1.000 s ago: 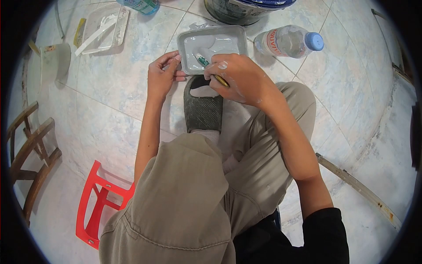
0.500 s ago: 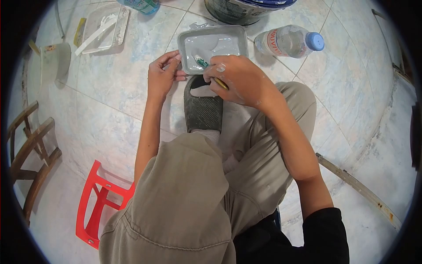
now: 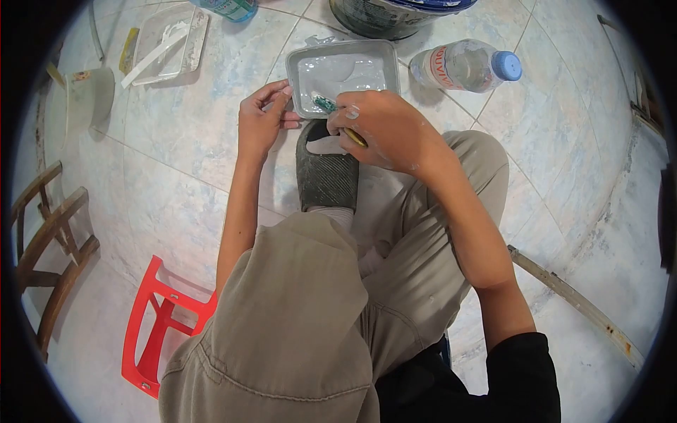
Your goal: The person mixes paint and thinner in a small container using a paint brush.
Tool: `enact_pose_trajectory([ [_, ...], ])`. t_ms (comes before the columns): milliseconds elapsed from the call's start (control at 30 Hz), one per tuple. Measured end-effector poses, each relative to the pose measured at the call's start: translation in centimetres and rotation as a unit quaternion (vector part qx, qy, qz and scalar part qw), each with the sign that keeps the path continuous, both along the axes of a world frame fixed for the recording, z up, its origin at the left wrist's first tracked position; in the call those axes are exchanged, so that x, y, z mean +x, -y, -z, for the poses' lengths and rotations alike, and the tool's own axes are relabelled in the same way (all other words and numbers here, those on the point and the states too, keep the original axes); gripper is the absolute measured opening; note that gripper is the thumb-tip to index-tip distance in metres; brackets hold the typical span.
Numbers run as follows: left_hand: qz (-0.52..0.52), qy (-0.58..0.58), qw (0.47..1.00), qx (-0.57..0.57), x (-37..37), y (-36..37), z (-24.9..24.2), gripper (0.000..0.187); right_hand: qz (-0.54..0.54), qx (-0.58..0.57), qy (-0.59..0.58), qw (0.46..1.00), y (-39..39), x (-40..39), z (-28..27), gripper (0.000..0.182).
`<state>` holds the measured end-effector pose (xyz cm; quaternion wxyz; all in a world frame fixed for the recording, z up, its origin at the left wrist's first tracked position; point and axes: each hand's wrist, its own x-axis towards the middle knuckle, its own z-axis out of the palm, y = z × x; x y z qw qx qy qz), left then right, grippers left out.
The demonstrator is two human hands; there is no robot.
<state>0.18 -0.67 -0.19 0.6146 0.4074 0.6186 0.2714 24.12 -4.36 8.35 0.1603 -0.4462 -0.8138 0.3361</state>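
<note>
A grey plastic tub (image 3: 290, 74) holding wet grey-white paint stands on the floor in front of my foot. My left hand (image 3: 264, 116) grips its left rim near the front corner, thumb against the edge and the lower fingers by its side. In my right hand (image 3: 377, 127) is a small brush (image 3: 324, 103). Its green and white head, smeared with paint, rests in the tub's front part, and its yellow handle end pokes out below my fingers. White paint spots mark my right knuckles. My fingers hide the brush's middle.
Right of the tub lies a water bottle (image 3: 465, 65) with a blue cap. A paint bucket (image 3: 381, 20) stands behind. To the left are a clear tray (image 3: 197, 53) with a white strip (image 3: 155, 60) and a translucent container (image 3: 90, 99). A red plastic chair (image 3: 137, 324) is near my leg.
The tub and both hands sit very slightly further right. The brush head has turned a little and shows more of its green part. My grip on both things is the same.
</note>
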Motion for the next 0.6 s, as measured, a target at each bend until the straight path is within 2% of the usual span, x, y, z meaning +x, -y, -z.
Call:
enact_pose_trajectory([
  [600, -0.001, -0.005, 1.0, -0.001, 0.0, -0.07, -0.01, 0.035, -0.013, 0.002, 0.035, 0.999, 0.36, -0.19, -0.52, 0.019],
])
